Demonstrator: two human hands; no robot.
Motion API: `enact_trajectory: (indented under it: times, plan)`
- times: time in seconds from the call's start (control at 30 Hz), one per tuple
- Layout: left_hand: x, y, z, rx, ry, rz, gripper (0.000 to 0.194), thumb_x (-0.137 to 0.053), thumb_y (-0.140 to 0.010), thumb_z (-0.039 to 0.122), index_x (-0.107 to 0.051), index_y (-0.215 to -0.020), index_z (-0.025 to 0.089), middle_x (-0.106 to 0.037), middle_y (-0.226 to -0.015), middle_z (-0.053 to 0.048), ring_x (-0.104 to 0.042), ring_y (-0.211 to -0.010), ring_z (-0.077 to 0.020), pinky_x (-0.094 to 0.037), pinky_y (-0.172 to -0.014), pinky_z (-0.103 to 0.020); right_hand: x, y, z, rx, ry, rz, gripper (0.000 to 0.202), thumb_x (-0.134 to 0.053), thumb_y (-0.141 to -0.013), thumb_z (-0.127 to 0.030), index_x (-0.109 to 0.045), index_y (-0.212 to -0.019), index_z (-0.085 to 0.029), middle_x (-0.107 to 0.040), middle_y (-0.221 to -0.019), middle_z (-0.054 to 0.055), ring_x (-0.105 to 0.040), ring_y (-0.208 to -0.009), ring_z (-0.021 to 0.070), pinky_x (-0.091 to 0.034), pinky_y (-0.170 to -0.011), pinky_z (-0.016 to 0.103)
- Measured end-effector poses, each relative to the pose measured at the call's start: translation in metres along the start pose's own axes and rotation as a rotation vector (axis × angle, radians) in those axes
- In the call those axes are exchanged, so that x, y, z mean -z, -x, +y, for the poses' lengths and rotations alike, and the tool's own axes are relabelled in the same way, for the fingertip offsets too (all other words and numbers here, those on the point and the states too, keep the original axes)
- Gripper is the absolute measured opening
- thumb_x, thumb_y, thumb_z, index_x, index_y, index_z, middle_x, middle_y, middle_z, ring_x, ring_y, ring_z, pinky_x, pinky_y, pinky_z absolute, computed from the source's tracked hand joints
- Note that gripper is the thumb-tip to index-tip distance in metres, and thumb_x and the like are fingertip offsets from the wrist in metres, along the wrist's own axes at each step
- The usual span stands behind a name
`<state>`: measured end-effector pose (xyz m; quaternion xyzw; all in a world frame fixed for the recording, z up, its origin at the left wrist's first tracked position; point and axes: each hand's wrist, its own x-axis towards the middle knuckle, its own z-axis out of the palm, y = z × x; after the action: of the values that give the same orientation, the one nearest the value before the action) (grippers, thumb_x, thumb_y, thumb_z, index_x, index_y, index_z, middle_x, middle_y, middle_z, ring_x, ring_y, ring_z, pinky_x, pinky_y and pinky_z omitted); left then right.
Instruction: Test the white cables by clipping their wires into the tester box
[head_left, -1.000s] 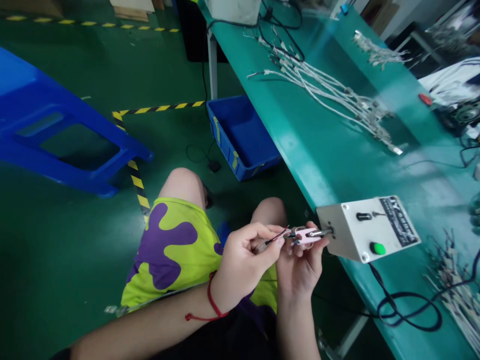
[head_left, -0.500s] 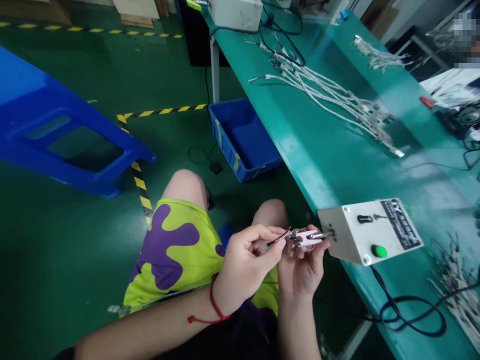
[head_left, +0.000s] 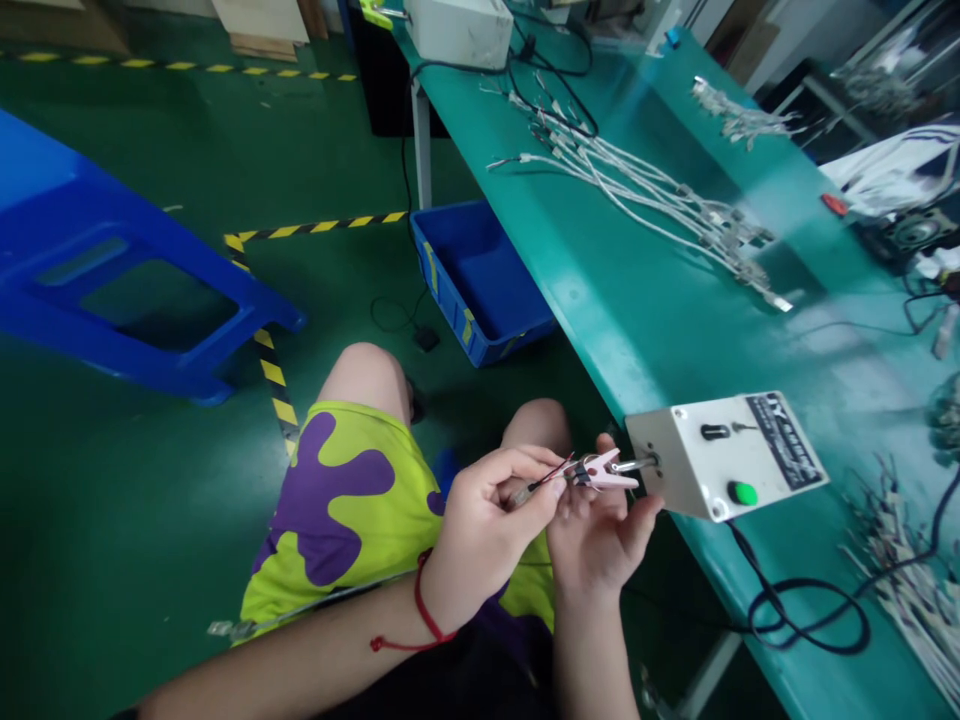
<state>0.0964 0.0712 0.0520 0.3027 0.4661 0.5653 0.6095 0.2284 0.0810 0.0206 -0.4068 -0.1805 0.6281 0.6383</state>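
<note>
My left hand (head_left: 499,515), with a red cord at the wrist, pinches a cable end whose thin wires (head_left: 559,470) show red and other colours. Those wires run to the jaws of a pink clip (head_left: 604,470), which sits on the metal shaft (head_left: 636,465) of a white box (head_left: 724,455) with a green button. Beneath and beside the clip, my right hand (head_left: 600,540) is palm up, thumb held away and fingers spread. A cable with a clear-looking plug (head_left: 231,628) lies across my lap.
The green table (head_left: 600,320) bears white cables (head_left: 645,190) and a bundle of wire ends (head_left: 900,570). Black cord (head_left: 810,610) loops by the box. A blue bin (head_left: 480,280) stands on the floor, with a blue stool (head_left: 142,270) at left.
My right thumb and fingers have moved off the pink clip and opened. The clip's handles have spread apart and its jaws have closed at the wires. The view has shifted slightly.
</note>
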Motion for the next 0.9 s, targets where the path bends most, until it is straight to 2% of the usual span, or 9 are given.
enact_trajectory:
  times: [0.07, 0.13, 0.27, 0.37, 0.57, 0.73, 0.83, 0.9]
  plan:
    - [0.001, -0.001, 0.001, -0.048, -0.043, 0.012, 0.014, -0.080, -0.093, 0.022, -0.074, -0.082, 0.016, -0.070, -0.105, -0.006, -0.063, -0.070, -0.0110, -0.049, -0.060, -0.023, 0.003, 0.004, 0.004, -0.063, 0.008, -0.002, 0.057, -0.060, -0.092, -0.077, -0.076, -0.115, -0.027, -0.053, -0.065, -0.004, -0.043, -0.054, 0.0141, -0.042, -0.057, 0.028]
    - [0.002, -0.001, 0.000, -0.071, -0.062, 0.016, 0.015, -0.079, -0.092, 0.021, -0.072, -0.079, 0.016, -0.064, -0.101, -0.004, -0.058, -0.066, -0.0084, -0.045, -0.056, -0.022, 0.004, 0.009, 0.011, -0.126, -0.004, 0.013, 0.050, -0.057, -0.095, -0.071, -0.077, -0.108, -0.026, -0.055, -0.064, -0.003, -0.045, -0.054, 0.0143, -0.043, -0.056, 0.028]
    - [0.004, 0.000, -0.001, -0.058, -0.064, -0.016, 0.017, -0.077, -0.095, 0.023, -0.071, -0.080, 0.017, -0.061, -0.101, -0.003, -0.053, -0.061, -0.0069, -0.045, -0.054, -0.023, 0.004, 0.021, 0.030, -0.208, -0.077, 0.078, 0.035, -0.065, -0.094, -0.058, -0.077, -0.096, -0.025, -0.062, -0.071, -0.001, -0.046, -0.052, 0.0120, -0.044, -0.055, 0.026]
    - [0.007, 0.002, -0.001, -0.052, -0.071, -0.011, 0.020, -0.077, -0.096, 0.024, -0.069, -0.079, 0.017, -0.061, -0.101, -0.003, -0.051, -0.060, -0.0065, -0.046, -0.052, -0.023, 0.001, 0.028, 0.041, -0.233, -0.080, 0.103, 0.030, -0.074, -0.088, -0.053, -0.077, -0.097, -0.024, -0.071, -0.085, 0.001, -0.051, -0.057, 0.0118, -0.049, -0.059, 0.027]
    - [0.015, 0.012, 0.005, -0.076, -0.060, -0.009, 0.017, -0.077, -0.095, 0.022, -0.068, -0.081, 0.017, -0.061, -0.099, -0.003, -0.057, -0.065, -0.0086, -0.046, -0.054, -0.022, -0.011, 0.043, 0.035, -0.078, 0.097, 0.063, 0.022, -0.085, -0.085, -0.038, -0.079, -0.099, -0.023, -0.073, -0.090, 0.002, -0.060, -0.068, 0.0107, -0.047, -0.060, 0.021]
    - [0.017, 0.025, 0.009, -0.090, -0.092, -0.050, 0.016, -0.078, -0.095, 0.022, -0.068, -0.083, 0.018, -0.062, -0.099, -0.002, -0.058, -0.067, -0.0094, -0.047, -0.057, -0.022, -0.028, 0.057, 0.019, 0.080, 0.191, 0.091, 0.015, -0.087, -0.086, -0.032, -0.082, -0.099, -0.025, -0.079, -0.093, 0.004, -0.071, -0.078, 0.0144, -0.054, -0.067, 0.023]
    - [0.017, 0.028, 0.010, -0.103, -0.127, -0.056, 0.017, -0.077, -0.095, 0.021, -0.067, -0.081, 0.018, -0.062, -0.098, -0.002, -0.057, -0.066, -0.0093, -0.046, -0.057, -0.022, -0.034, 0.060, 0.013, 0.137, 0.216, 0.116, 0.013, -0.089, -0.084, -0.031, -0.083, -0.094, -0.025, -0.078, -0.085, 0.003, -0.069, -0.071, 0.0127, -0.055, -0.064, 0.022]
    - [0.016, 0.029, 0.011, -0.096, -0.131, -0.054, 0.017, -0.078, -0.094, 0.020, -0.067, -0.081, 0.018, -0.063, -0.097, -0.003, -0.055, -0.065, -0.0091, -0.045, -0.056, -0.022, -0.035, 0.059, 0.011, 0.158, 0.227, 0.125, 0.012, -0.090, -0.082, -0.030, -0.083, -0.089, -0.023, -0.075, -0.075, 0.001, -0.060, -0.058, 0.0081, -0.050, -0.057, 0.018]
